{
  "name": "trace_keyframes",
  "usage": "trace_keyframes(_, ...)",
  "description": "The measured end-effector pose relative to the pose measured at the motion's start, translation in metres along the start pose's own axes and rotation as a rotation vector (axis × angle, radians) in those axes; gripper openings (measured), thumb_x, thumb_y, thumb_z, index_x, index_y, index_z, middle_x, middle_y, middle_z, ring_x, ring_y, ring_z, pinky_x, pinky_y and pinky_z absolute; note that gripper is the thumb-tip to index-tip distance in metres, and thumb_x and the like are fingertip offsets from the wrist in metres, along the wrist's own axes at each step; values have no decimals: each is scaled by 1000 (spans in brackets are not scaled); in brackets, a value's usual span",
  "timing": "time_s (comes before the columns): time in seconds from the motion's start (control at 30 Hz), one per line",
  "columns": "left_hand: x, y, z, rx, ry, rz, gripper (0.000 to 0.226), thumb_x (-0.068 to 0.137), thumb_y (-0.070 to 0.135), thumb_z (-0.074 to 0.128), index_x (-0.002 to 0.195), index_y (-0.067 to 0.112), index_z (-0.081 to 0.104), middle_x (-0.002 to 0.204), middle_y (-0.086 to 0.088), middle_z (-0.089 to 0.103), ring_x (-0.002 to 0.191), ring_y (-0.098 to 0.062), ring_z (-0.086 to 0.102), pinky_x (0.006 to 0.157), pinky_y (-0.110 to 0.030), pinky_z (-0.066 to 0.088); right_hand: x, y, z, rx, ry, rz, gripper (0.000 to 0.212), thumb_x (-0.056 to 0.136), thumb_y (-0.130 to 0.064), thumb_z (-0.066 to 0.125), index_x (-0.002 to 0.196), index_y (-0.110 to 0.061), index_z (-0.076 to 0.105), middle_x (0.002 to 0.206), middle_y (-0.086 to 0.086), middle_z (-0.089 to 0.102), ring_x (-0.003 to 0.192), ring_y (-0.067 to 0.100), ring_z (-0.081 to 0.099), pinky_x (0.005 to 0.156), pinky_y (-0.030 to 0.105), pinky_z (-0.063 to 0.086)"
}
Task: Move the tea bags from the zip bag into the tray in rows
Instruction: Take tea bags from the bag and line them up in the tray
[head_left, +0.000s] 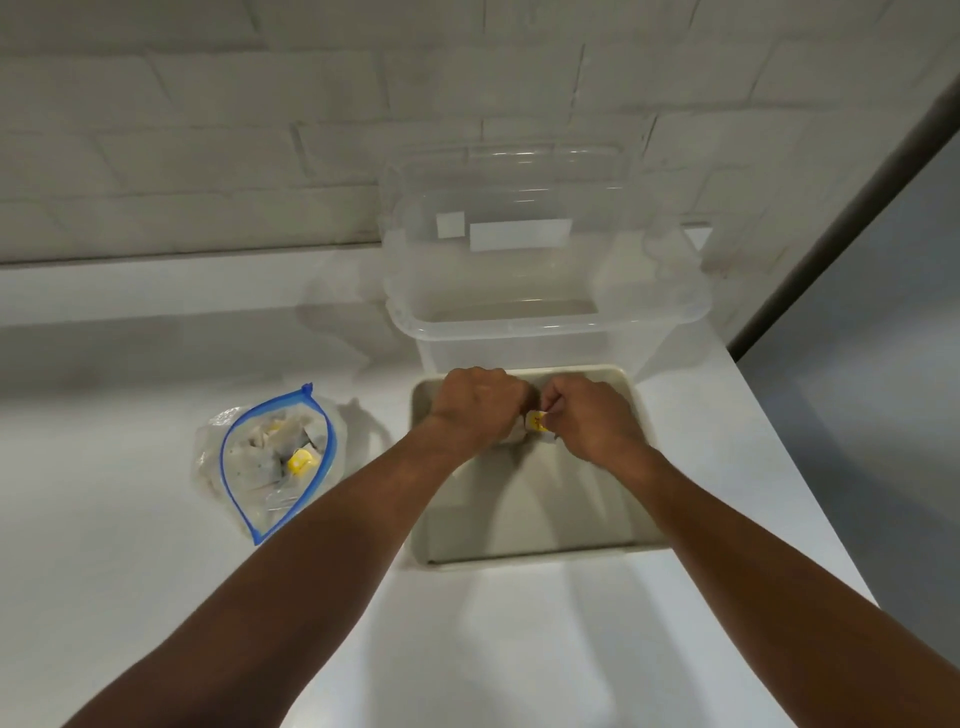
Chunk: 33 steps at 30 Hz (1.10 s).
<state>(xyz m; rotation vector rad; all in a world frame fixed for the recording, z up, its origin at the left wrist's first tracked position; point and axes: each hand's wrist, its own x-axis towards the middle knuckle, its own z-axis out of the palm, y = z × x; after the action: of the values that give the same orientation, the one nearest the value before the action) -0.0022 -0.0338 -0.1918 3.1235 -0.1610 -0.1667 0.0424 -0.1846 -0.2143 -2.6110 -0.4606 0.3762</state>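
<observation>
A clear zip bag (270, 460) with a blue seal lies open on the white counter at the left, with several tea bags and a yellow tag inside. The beige tray (524, 525) sits in the middle. Over its far part, my left hand (478, 408) and my right hand (592, 415) meet, fingers curled, and hold a tea bag (537, 423) between them. Only the tea bag's yellow-and-white tag and a bit of its paper show. The rest of the tray's floor that I can see is bare.
A clear plastic bin (545, 312) stands right behind the tray, with its lid leaning against the white tiled wall (208, 130). The counter's right edge (810, 493) runs close beside the tray, and a dark-edged drop lies beyond it.
</observation>
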Motion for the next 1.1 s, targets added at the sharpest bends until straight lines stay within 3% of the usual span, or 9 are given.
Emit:
trace_keyframes(0.17, 0, 8, 1, 168, 49, 61, 27, 100, 40, 43, 115, 31, 64, 106, 1, 71, 96, -24, 68, 70, -28, 37, 1, 6, 8, -143, 55, -70, 12, 91, -22, 60, 100, -28, 65, 97, -3, 72, 87, 22, 66, 74, 28, 49)
trace_keyframes(0.33, -6, 6, 0, 263, 86, 72, 27, 101, 32, 40, 119, 23, 58, 109, 1, 70, 97, -27, 68, 68, -30, 36, -3, 9, 14, -180, 153, -79, 17, 89, -24, 66, 104, -26, 59, 96, 0, 72, 86, 24, 69, 75, 33, 55)
trace_keyframes(0.43, -7, 4, 0, 205, 97, 86, 29, 102, 33, 39, 125, 28, 56, 113, 1, 70, 99, -27, 68, 70, -30, 37, -5, 11, 18, -255, 106, -60, 20, 92, -28, 63, 112, -24, 63, 101, 2, 72, 91, 25, 68, 78, 33, 53)
trace_keyframes(0.53, -7, -2, 5, 80, 117, 96, 33, 98, 36, 46, 129, 45, 55, 111, 4, 70, 97, -24, 68, 70, -30, 40, -9, 11, 18, -266, 64, -44, 16, 94, -29, 59, 107, -29, 69, 100, 1, 73, 91, 24, 68, 78, 32, 53)
trace_keyframes(0.7, -9, -7, 2, -35, 71, 124, 23, 89, 35, 56, 112, 38, 59, 104, 5, 70, 95, -24, 65, 68, -27, 34, -13, 9, -2, -228, -79, 16, 5, 85, -40, 65, 89, -38, 66, 95, -6, 70, 92, 21, 65, 72, 30, 49)
trace_keyframes(0.8, -5, -6, 2, 110, 117, 156, 23, 93, 27, 51, 114, 34, 54, 99, 3, 70, 87, -26, 66, 64, -30, 34, -6, 6, -5, -250, -57, -8, 3, 88, -37, 63, 89, -35, 65, 93, -5, 69, 91, 22, 65, 73, 30, 51)
trace_keyframes(0.93, -2, -2, 6, 320, 115, 259, 29, 100, 24, 43, 127, 26, 53, 110, 2, 69, 91, -25, 68, 63, -30, 34, 2, 0, 6, -324, 8, -35, 19, 92, -29, 58, 106, -30, 70, 103, -2, 71, 94, 23, 67, 74, 29, 49)
trace_keyframes(1.1, -6, 4, 5, 299, 49, 199, 29, 101, 27, 41, 124, 19, 55, 121, 1, 65, 98, -25, 67, 64, -32, 36, 4, -2, 14, -452, 71, 0, 15, 97, -22, 54, 105, -17, 66, 106, 5, 70, 97, 25, 67, 80, 33, 52)
